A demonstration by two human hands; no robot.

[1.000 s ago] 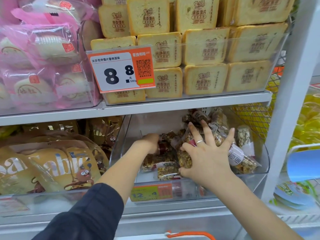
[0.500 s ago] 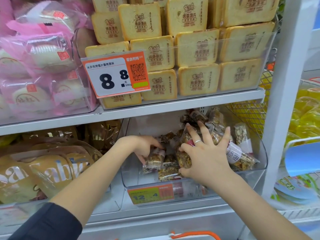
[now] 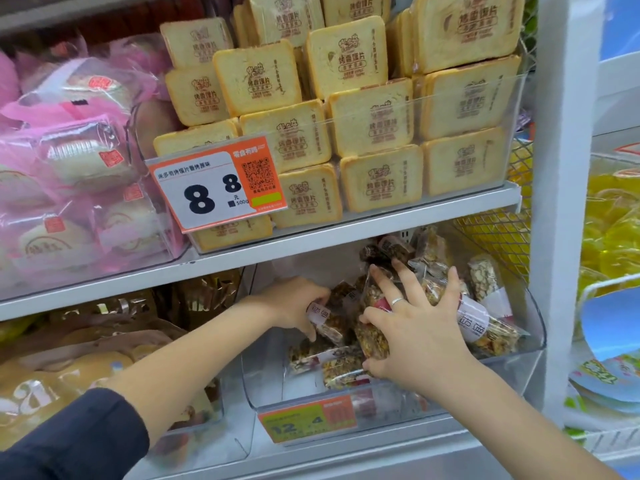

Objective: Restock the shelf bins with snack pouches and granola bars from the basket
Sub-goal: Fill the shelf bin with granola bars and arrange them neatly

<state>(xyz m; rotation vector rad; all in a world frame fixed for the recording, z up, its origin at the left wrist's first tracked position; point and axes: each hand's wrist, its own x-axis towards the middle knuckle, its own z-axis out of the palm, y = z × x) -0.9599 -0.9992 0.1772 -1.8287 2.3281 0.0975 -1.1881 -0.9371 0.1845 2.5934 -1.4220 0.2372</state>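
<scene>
Under the toast-packet shelf [image 3: 346,233], left hand [image 3: 294,306] gripping a granola bar [image 3: 325,320], right hand [image 3: 415,337] spread over others.

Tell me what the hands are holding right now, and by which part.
The left hand pinches a granola bar by its upper, labelled end. The right hand holds nothing, pressing spread fingers on the pile.

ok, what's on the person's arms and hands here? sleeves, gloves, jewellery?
No gloves. The left arm has a dark navy sleeve pushed up, leaving the forearm bare. The left hand shows no jewellery. The right hand wears a plain silver ring on one finger; no sleeve shows on the right forearm.
</scene>
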